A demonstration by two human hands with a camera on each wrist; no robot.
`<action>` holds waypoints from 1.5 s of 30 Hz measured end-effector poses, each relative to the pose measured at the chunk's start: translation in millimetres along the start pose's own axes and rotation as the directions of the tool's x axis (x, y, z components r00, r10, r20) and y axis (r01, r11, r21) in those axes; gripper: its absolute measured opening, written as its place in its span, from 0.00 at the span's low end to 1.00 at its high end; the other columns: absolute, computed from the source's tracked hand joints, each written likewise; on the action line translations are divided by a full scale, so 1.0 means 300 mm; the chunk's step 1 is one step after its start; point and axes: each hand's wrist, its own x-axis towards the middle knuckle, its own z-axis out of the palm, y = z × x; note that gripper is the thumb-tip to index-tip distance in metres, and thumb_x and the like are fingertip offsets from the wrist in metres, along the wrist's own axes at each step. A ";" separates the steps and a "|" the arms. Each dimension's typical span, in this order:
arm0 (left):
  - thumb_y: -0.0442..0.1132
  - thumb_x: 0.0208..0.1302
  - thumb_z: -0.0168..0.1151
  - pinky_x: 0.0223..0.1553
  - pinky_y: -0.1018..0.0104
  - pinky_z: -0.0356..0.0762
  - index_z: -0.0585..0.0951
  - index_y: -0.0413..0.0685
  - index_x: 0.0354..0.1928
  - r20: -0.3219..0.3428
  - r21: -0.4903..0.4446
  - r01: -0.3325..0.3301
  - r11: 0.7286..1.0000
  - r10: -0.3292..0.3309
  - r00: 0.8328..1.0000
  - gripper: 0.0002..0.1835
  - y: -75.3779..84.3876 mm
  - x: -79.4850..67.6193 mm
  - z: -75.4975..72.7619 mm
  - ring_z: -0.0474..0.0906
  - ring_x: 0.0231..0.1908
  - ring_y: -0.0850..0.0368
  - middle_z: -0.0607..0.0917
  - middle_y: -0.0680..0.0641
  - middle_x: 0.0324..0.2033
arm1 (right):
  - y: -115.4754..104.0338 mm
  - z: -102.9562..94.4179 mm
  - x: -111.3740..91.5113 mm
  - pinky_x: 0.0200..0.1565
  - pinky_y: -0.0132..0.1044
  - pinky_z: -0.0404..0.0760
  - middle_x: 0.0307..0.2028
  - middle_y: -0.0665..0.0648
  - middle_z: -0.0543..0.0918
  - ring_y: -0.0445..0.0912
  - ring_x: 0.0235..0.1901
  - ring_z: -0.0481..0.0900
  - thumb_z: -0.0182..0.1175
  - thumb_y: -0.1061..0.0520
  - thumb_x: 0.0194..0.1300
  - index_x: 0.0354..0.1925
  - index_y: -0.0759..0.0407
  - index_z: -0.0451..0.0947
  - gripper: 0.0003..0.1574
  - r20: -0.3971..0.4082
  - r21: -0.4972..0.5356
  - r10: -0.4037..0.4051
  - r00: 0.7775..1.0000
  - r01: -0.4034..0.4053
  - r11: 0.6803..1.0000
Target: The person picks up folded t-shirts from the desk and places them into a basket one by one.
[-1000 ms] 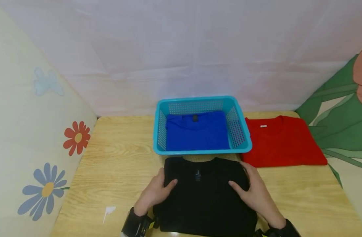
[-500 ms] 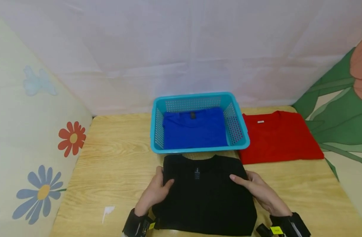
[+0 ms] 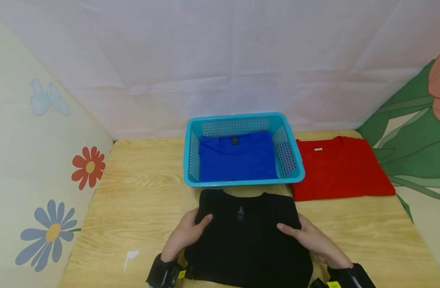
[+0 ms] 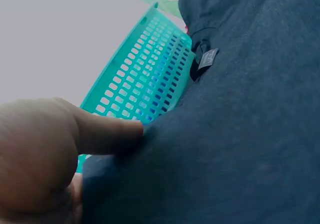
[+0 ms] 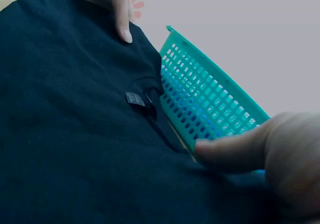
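A folded black T-shirt (image 3: 249,244) lies in front of the basket, its neckline and label facing away from me. My left hand (image 3: 187,232) grips its left edge, thumb on top and the other fingers tucked beneath. At the opposite edge my right hand (image 3: 315,240) pinches the shirt the same way, its thumb (image 5: 230,151) pressing the cloth in the right wrist view. Most fingers of both hands are hidden under the fabric. Just beyond stands a turquoise plastic basket (image 3: 243,184) with a folded blue T-shirt (image 3: 238,160) in it.
A folded red T-shirt (image 3: 344,168) lies right of the basket, close against it. The wooden table (image 3: 144,192) meets a white sheet (image 3: 169,100) at the back. Flower-painted panels stand on both sides. A small white mark (image 3: 132,255) shows on the table at the left.
My right hand has shifted its hold slightly down along the shirt's right edge, with its fingers going under the cloth. The left hand stays nearly in place. The view has tilted slightly.
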 end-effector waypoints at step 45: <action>0.52 0.81 0.43 0.76 0.43 0.56 0.44 0.69 0.80 0.176 -0.362 -0.113 0.925 0.187 0.967 0.33 0.206 -0.033 -0.243 0.51 0.78 0.53 0.51 0.57 0.80 | -0.301 -0.192 -0.073 0.59 0.57 0.80 0.63 0.45 0.77 0.52 0.60 0.82 0.42 0.47 0.83 0.80 0.57 0.24 0.47 0.305 0.187 -0.170 0.937 0.116 0.975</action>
